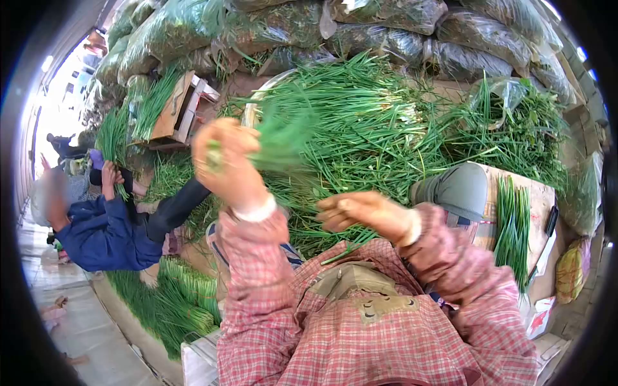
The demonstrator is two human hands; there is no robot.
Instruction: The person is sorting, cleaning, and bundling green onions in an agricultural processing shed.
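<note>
Pink checked clothing [380,341] spreads below the worker's 2 hands. From where I stand, the left hand [225,154] is curled around a motion-blurred bunch of green stalks [286,135]. The right hand [367,215] has its fingers stretched out, gripping nothing I can see. Beyond both lies a broad heap of greens [360,122]. Between the right hand and a board [541,193] bearing 1 bundle [512,222], a grey-covered knee [460,190] stands in the way. Left of the left hand are a wooden crate [168,116] and a co-worker in blue [109,235]; stuffed bags [386,38] wall off the far side.
</note>
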